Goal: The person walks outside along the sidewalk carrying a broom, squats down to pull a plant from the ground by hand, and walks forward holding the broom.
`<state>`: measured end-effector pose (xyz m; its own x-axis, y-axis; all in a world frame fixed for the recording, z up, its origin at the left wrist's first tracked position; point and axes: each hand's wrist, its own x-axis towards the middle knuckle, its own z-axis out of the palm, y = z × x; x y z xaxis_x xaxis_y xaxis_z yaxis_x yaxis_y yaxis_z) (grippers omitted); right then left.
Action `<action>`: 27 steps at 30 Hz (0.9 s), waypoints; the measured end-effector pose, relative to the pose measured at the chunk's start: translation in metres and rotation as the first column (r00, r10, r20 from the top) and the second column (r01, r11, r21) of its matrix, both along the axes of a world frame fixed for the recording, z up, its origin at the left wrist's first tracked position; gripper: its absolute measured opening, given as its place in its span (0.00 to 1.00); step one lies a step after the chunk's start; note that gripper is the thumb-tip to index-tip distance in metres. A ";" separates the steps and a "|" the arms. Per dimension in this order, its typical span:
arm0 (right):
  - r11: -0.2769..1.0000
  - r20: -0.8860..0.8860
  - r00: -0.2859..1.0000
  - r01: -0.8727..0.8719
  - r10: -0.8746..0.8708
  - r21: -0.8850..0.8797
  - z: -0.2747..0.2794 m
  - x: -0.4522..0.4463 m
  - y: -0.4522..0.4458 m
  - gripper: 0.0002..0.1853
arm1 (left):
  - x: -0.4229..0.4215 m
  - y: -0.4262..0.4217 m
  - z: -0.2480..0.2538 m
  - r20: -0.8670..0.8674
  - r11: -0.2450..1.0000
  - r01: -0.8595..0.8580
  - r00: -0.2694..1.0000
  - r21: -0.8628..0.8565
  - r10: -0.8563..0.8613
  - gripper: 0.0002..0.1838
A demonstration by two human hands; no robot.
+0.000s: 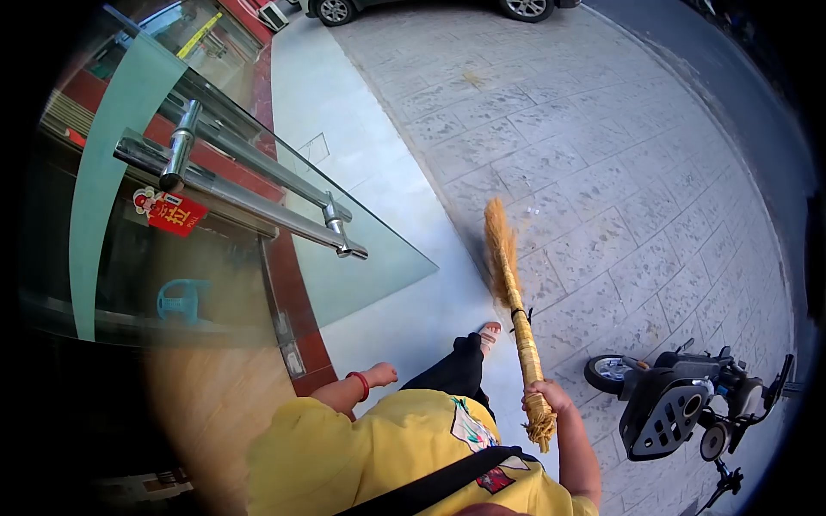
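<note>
A straw broom (527, 344) is in my right hand (551, 397), whose fingers wrap round the bound handle near its frayed end. The broom slants away from me, its bristles at the far end over the edge between the pale walkway and the grey paving. Whether the bristles touch the ground I cannot tell. My left hand (380, 375), with a red bracelet at the wrist, hangs beside my body. Its fingers are curled in with nothing visible in them. One sandalled foot (490, 335) shows ahead of me, left of the broom handle.
On the left, a glass door (379, 275) with a long metal handle (258, 206) and a red sticker (176, 213) stands out over the pale walkway (344, 138). A blue chair (182, 299) shows through the glass. An electric scooter (680, 400) stands at right; a car (430, 3) is ahead.
</note>
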<state>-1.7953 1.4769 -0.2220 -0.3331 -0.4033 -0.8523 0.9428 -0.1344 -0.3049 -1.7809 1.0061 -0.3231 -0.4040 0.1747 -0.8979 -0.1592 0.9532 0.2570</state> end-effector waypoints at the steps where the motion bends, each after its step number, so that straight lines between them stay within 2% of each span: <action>1: 0.999 0.014 1.000 -0.020 0.021 -0.041 -0.006 -0.013 -0.007 0.14 | -0.018 0.010 0.002 0.008 0.994 -0.100 0.995 0.042 0.100 0.10; 3: 0.995 0.038 0.998 -0.046 0.049 -0.088 -0.007 -0.044 -0.021 0.15 | -0.056 0.037 0.021 -0.012 0.880 -0.433 0.896 0.194 0.443 0.11; 6: 0.989 0.134 0.990 -0.021 0.041 -0.146 -0.041 -0.080 -0.029 0.16 | -0.111 0.065 0.042 0.010 0.793 -0.521 0.837 0.315 0.546 0.15; 9: 0.991 0.189 0.982 0.018 0.007 -0.131 -0.025 -0.107 -0.014 0.18 | -0.145 0.076 0.054 -0.019 0.764 -0.531 0.817 0.366 0.577 0.16; 11: 0.990 0.187 0.981 0.072 -0.048 -0.120 -0.020 -0.113 0.012 0.21 | -0.147 0.069 0.054 0.008 0.686 -0.630 0.739 0.364 0.674 0.16; 13: 0.978 0.176 0.978 0.138 -0.110 -0.154 -0.022 -0.123 0.034 0.21 | -0.144 0.066 0.072 0.020 0.644 -0.725 0.668 0.243 0.744 0.16; 15: 0.984 0.197 0.975 0.132 -0.106 -0.123 -0.010 -0.138 0.040 0.21 | -0.125 0.052 0.066 0.027 0.607 -0.780 0.617 0.153 0.786 0.12; 16: 0.986 0.207 0.973 0.124 -0.100 -0.107 -0.006 -0.145 0.041 0.21 | -0.117 0.049 0.067 0.019 0.618 -0.780 0.622 0.096 0.783 0.09; 17: 0.992 0.115 0.992 0.066 -0.053 -0.112 -0.012 -0.149 0.043 0.20 | -0.107 0.046 0.069 0.010 0.626 -0.779 0.627 0.037 0.779 0.08; 18: 0.992 0.123 0.991 0.062 -0.048 -0.106 -0.010 -0.155 0.045 0.20 | -0.090 0.033 0.052 0.043 0.659 -0.752 0.658 -0.016 0.752 0.08; 19: 0.995 0.091 0.995 -0.030 0.039 -0.093 -0.007 -0.165 0.049 0.20 | -0.074 0.023 0.035 0.076 0.693 -0.718 0.688 -0.067 0.721 0.09; 20: 0.990 0.058 0.990 -0.120 0.125 -0.079 -0.003 -0.176 0.052 0.19 | -0.064 0.022 0.033 0.083 0.692 -0.719 0.687 -0.068 0.722 0.09; 21: 0.990 0.088 0.988 -0.123 0.129 -0.066 0.003 -0.187 0.057 0.17 | -0.056 0.025 0.030 0.102 0.656 -0.750 0.648 -0.088 0.755 0.10; 23: 0.984 0.107 0.981 -0.154 0.163 -0.090 -0.028 -0.205 0.074 0.17 | -0.055 0.042 0.023 0.123 0.615 -0.782 0.604 -0.102 0.788 0.10; 27: 0.980 0.097 0.978 -0.175 0.185 -0.096 -0.073 -0.247 0.108 0.18 | -0.076 0.110 0.012 0.014 0.461 -0.886 0.461 -0.046 0.888 0.13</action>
